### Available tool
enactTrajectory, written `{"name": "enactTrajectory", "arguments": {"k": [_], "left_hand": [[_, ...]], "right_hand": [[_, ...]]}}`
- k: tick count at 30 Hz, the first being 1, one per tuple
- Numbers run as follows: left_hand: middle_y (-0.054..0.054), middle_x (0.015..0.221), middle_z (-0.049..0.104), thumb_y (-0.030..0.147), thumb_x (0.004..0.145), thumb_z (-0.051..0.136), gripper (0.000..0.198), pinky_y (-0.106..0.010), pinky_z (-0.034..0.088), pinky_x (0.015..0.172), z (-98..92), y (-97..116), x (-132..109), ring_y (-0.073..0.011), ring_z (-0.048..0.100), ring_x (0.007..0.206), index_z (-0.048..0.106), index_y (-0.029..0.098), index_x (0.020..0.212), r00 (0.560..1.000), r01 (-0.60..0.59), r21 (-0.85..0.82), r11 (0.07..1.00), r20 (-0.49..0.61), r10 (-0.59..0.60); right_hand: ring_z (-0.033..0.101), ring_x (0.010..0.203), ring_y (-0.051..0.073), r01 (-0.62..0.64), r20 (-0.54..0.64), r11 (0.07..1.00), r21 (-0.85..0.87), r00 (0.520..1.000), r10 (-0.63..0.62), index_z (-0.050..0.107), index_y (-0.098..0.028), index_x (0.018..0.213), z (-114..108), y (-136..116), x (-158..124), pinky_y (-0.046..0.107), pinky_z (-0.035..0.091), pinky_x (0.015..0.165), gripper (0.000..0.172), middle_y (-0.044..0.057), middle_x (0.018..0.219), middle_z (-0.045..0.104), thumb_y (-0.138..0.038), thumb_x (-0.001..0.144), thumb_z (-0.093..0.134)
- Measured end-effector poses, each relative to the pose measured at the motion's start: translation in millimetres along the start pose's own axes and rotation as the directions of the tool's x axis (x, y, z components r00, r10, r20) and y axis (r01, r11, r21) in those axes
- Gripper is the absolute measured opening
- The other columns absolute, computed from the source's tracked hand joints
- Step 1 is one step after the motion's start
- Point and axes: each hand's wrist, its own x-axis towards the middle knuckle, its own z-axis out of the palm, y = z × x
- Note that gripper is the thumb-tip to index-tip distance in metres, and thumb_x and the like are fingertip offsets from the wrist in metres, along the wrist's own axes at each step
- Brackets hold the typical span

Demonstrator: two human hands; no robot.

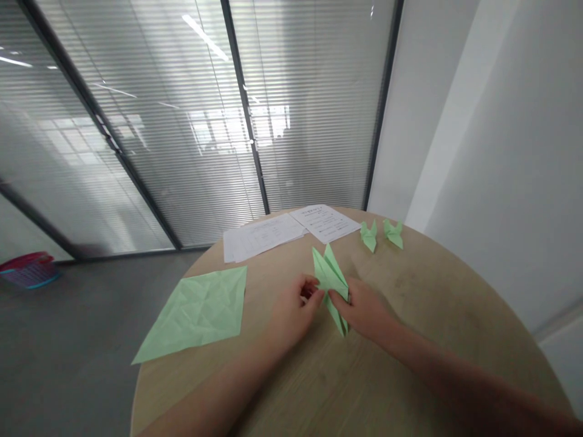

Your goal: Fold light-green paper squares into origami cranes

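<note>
A partly folded piece of light green origami paper (pixel 331 273) is held over the table, with two pointed flaps at its far end and narrow points at its near end. My right hand (pixel 362 308) grips its right edge, thumb on top and the fingers behind. On the other side, my left hand (pixel 298 306) has its fingers curled and its thumb and fingertips pinching the paper's left edge. Some of the left fingers are hidden behind the hand and the paper.
A creased green sheet (pixel 204 309) lies at the left, one corner past the edge of the round wooden table (pixel 437 315). White papers (pixel 264 235) and a printed sheet (pixel 325 222) lie at the back. Two small folded green figures (pixel 370 237) stand right. A basket (pixel 30 271) is on the floor.
</note>
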Motion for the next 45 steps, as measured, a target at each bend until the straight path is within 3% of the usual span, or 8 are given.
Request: {"name": "enactTrajectory", "arguments": {"k": [4,8,12,16,20,24,36,45], "left_hand": [[-0.008,0.1,0.074,0.043,0.092,0.062,0.029,-0.033,0.05,0.08,9.5,-1.9,-4.8,-0.0231,0.067,0.092,0.072,0.019,0.106,0.985,0.089,-0.152,0.984,0.16,-0.064],[-0.009,0.106,0.075,0.061,0.086,0.066,0.049,-0.037,0.053,0.089,12.2,-7.7,-4.1,-0.0258,0.068,0.101,0.072,0.019,0.111,0.952,0.247,-0.443,0.862,0.277,-0.13],[-0.01,0.109,0.076,0.056,0.079,0.077,0.049,-0.037,0.051,0.097,13.6,-14.7,-1.2,-0.0271,0.067,0.108,0.073,0.018,0.109,0.951,0.296,-0.558,0.775,0.247,-0.186],[-0.009,0.091,0.076,0.049,0.076,0.079,0.04,-0.033,0.055,0.079,11.8,-20.9,3.5,-0.0213,0.069,0.082,0.072,0.014,0.095,0.922,0.373,-0.623,0.687,0.167,-0.349],[-0.01,0.086,0.076,0.048,0.075,0.08,0.038,-0.034,0.055,0.08,4.9,-20.7,6.8,-0.0211,0.07,0.076,0.071,0.013,0.087,0.919,0.389,-0.604,0.696,0.196,-0.343],[-0.011,0.087,0.076,0.05,0.074,0.08,0.04,-0.036,0.056,0.078,0.9,-17.6,6.4,-0.0233,0.071,0.078,0.072,0.013,0.085,0.929,0.37,-0.568,0.735,0.206,-0.308],[-0.009,0.081,0.073,0.065,0.08,0.069,0.051,-0.031,0.052,0.068,9.7,-17.5,1.8,-0.0213,0.067,0.074,0.071,0.014,0.087,0.92,0.392,-0.481,0.784,0.221,-0.324],[-0.004,0.072,0.067,0.051,0.082,0.067,0.037,-0.03,0.046,0.062,4.0,-18.6,4.8,-0.0186,0.059,0.065,0.069,0.014,0.084,0.94,0.336,-0.334,0.881,0.173,-0.293]], "right_hand": [[0.059,0.086,0.023,0.147,0.025,0.96,-0.237,0.989,-0.145,0.062,-0.019,0.092,-3.1,-3.6,-1.6,0.032,0.041,0.075,0.012,0.01,0.093,0.068,-0.026,0.095,0.053],[0.06,0.107,0.029,0.253,0.07,0.898,-0.359,0.967,-0.244,0.065,-0.018,0.102,-2.3,-8.2,-2.8,0.041,0.045,0.092,0.016,0.013,0.112,0.068,-0.031,0.094,0.059],[0.052,0.128,0.037,0.279,0.054,0.894,-0.35,0.959,-0.278,0.064,-0.018,0.119,-2.1,-12.8,-8.1,0.054,0.041,0.106,0.04,0.017,0.143,0.057,-0.045,0.09,0.068],[0.052,0.132,0.032,0.291,0.038,0.939,-0.184,0.957,-0.288,0.065,-0.021,0.121,-2.9,-10.4,-10.5,0.051,0.039,0.112,0.029,0.014,0.145,0.056,-0.038,0.099,0.056],[0.066,0.108,0.024,0.069,-0.052,0.986,0.149,0.997,-0.062,0.059,-0.021,0.123,3.1,5.1,-2.7,0.041,0.053,0.094,0.029,0.012,0.125,0.068,-0.033,0.096,0.055],[0.069,0.089,0.021,-0.032,-0.024,0.906,0.421,0.999,0.046,0.063,-0.022,0.11,11.1,19.4,5.2,0.035,0.055,0.081,0.024,0.008,0.101,0.072,-0.039,0.092,0.06],[0.061,0.069,0.018,-0.11,0.034,0.873,0.475,0.994,0.107,0.052,-0.023,0.081,13.8,11.2,3.4,0.028,0.045,0.058,0.025,0.003,0.077,0.063,-0.045,0.084,0.063],[0.062,0.079,0.018,0.048,-0.009,0.883,0.468,0.999,-0.049,0.064,-0.021,0.089,12.3,8.4,-3.8,0.027,0.048,0.061,0.029,0.006,0.09,0.064,-0.048,0.094,0.056]]}}
